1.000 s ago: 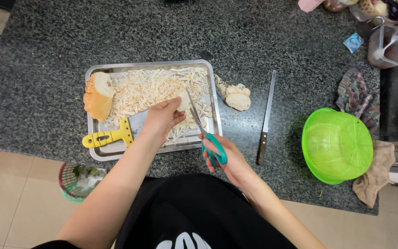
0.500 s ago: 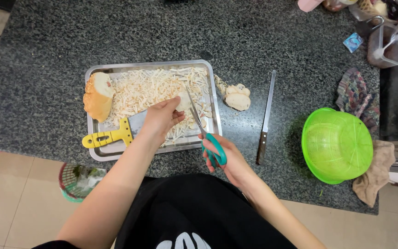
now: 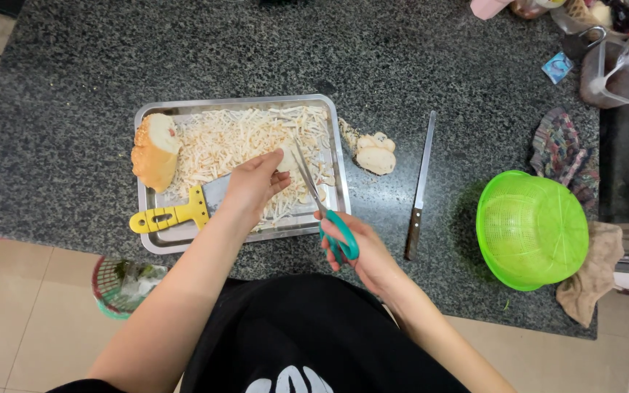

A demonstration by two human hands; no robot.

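Two hands were seen from the head view. A pale piece (image 3: 286,158) was pinched in the half-curled left hand (image 3: 252,185) over the metal tray (image 3: 238,102) of shreds. Teal-handled scissors (image 3: 322,204), blades parted around that piece, were gripped by the closed right hand (image 3: 362,255) at the tray's near right corner. Bare counter (image 3: 74,87) lay beyond the tray; a knife (image 3: 420,185) lay just right.

my teal-handled scissors (image 3: 319,200) slant over the tray's right side, steel blades slightly parted, tips up over the shreds. between my left fingertips sits a small pale piece (image 3: 285,159), held above the heap of white shreds (image 3: 242,142).
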